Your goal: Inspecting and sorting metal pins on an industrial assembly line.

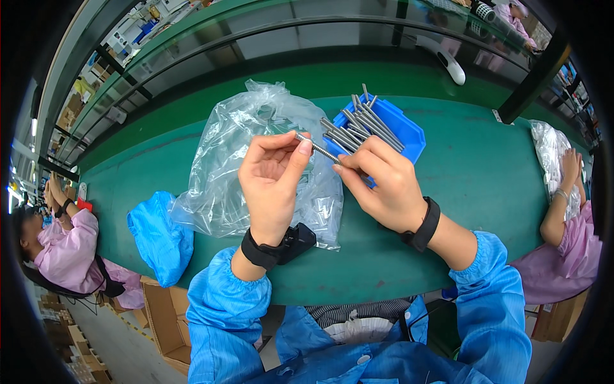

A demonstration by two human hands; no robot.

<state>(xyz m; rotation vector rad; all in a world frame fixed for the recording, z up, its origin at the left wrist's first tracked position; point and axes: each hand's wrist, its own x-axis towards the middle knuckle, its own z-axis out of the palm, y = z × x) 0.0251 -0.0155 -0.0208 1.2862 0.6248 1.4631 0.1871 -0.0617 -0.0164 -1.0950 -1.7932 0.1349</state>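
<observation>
Between my two hands a thin ribbed metal rod (325, 152), like a threaded rod or tight spring, is held slantwise above the bench. My left hand (274, 176) pinches its upper left end between thumb and forefinger. Thumb and fingers of my right hand (382, 182) close on its lower right end. Just behind my right hand stands a blue plastic bin (414, 136), with several similar grey metal rods (377, 121) lying in it and poking over its rim. A crumpled clear plastic bag (220, 153) spreads on the bench behind and beneath my left hand.
A bright blue cloth or plastic bundle (163, 233) lies left on the green bench (473, 173). A dark post (534, 77) rises at the back right. Co-workers in pink sit at both sides, the right one touching a clear bag (549, 150). An open cardboard box (163, 320) stands below.
</observation>
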